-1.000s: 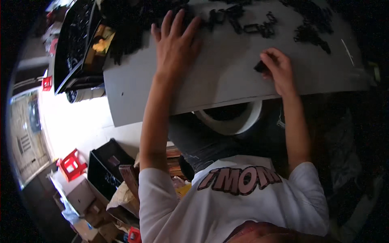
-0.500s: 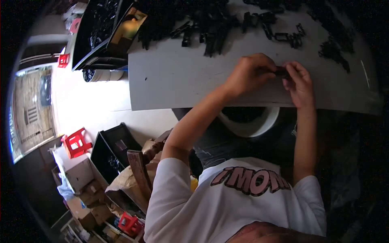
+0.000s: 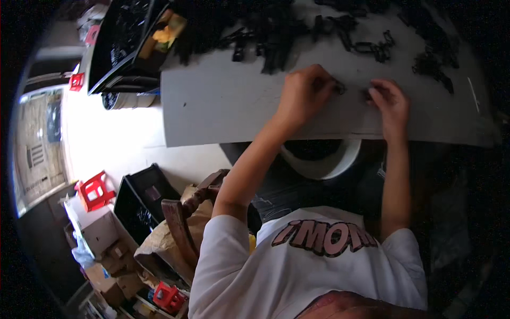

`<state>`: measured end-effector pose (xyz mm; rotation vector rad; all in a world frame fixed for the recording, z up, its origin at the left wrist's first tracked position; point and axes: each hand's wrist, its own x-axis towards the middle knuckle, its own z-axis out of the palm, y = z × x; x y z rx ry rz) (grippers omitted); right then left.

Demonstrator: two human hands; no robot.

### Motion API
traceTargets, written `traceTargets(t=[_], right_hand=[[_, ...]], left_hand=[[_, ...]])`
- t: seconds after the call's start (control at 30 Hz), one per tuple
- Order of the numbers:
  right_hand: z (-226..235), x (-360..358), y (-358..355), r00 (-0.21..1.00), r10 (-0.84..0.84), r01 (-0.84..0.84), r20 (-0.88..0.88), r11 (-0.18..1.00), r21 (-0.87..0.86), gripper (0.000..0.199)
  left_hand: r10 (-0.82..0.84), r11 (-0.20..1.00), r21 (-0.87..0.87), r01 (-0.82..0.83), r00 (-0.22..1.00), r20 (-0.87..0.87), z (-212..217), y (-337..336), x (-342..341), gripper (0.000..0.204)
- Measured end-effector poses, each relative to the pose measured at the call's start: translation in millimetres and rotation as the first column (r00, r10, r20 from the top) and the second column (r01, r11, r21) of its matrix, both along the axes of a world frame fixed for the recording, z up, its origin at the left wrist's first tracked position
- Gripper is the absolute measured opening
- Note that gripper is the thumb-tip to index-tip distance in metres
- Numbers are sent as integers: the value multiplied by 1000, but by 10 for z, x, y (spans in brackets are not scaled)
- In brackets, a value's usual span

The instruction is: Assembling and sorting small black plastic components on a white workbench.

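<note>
Over the grey tabletop (image 3: 228, 114), my left hand (image 3: 305, 93) pinches a small black part (image 3: 340, 87) that looks like a ring or clip. To its right, my right hand (image 3: 393, 106) has its thumb and fingers curled round a small dark piece (image 3: 366, 94), mostly hidden and too blurred to name. A gap separates the two hands. Beyond them lies a heap of black parts, perhaps plastic (image 3: 273, 40). A looser group of black linked pieces (image 3: 372, 48) sits nearer, and another black cluster (image 3: 433, 66) lies at the right.
A white bucket (image 3: 348, 162) with dark contents stands below the table's front edge. Left of the table is a large black crate (image 3: 127, 58) with yellow items (image 3: 167, 32) beside it. A wooden chair (image 3: 178, 228), a black bin (image 3: 154, 186) and a red stool (image 3: 95, 191) stand lower left.
My hands, earlier together on a dark piece, have come apart. The left has moved left with a small black part; the right has stayed nearly in place.
</note>
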<state>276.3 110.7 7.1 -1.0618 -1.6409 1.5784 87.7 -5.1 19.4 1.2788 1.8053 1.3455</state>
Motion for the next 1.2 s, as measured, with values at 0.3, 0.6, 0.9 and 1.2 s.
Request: traceTargets(t=[0.3,0.6,0.9,1.2], right_hand=[[-15,-71,7,945,-162,-74,286,743,665,16],[70,-101,45,906,-22,-331,422,582,743,23],[117,-405,437,890,-149,-326,431,453,830,26],[182,-496,632,818,-169,-502,550,258,825,37]], left_hand=[[90,993,87,-79,988,-125,42,-63,38,16],[-57,998,-2,59,939,-340,69,-71,39,28],[11,997,68,21,903,-429,161,-133,-84,20],[184,909,-82,-409,570,-801,123,59,-405,10]])
